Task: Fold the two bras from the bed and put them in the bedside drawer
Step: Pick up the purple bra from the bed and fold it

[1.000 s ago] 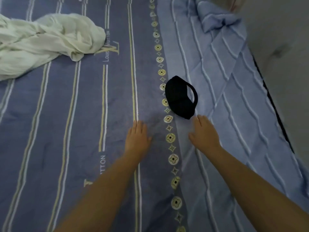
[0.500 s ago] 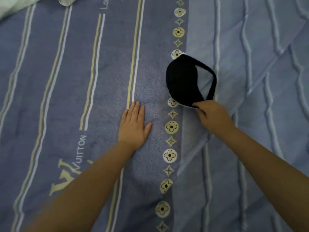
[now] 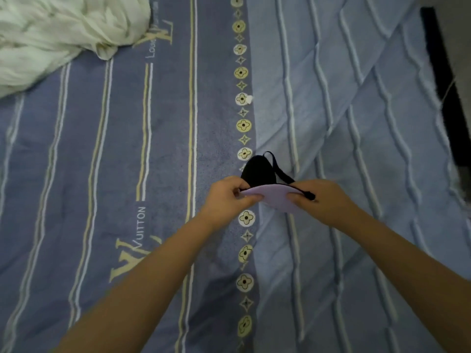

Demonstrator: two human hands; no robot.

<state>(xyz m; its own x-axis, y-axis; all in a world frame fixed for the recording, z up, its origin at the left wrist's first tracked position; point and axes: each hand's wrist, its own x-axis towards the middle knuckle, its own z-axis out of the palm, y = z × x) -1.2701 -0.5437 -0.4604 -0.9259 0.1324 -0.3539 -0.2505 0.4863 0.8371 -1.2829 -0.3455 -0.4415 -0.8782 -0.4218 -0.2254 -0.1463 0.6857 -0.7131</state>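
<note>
A black bra [image 3: 258, 171] with a pale lilac lining is held just above the blue striped bedspread [image 3: 122, 154], near the middle of the view. My left hand [image 3: 229, 196] pinches its left end. My right hand [image 3: 322, 200] grips its right end, where a dark strap tip sticks out. The near cup is turned so its lilac inside faces me, and the black cup stands up behind it with a strap looping over the top. Only this one bra is in view. No drawer is visible.
A crumpled white cloth [image 3: 58, 34] lies at the far left of the bed. A lighter blue quilted blanket [image 3: 356, 110] covers the right half. A dark gap [image 3: 443, 80] runs along the bed's right edge by the wall.
My right hand took the bra and lifted it off the bed toward me. My left hand left the bedspread and now grips the bra's other end.
</note>
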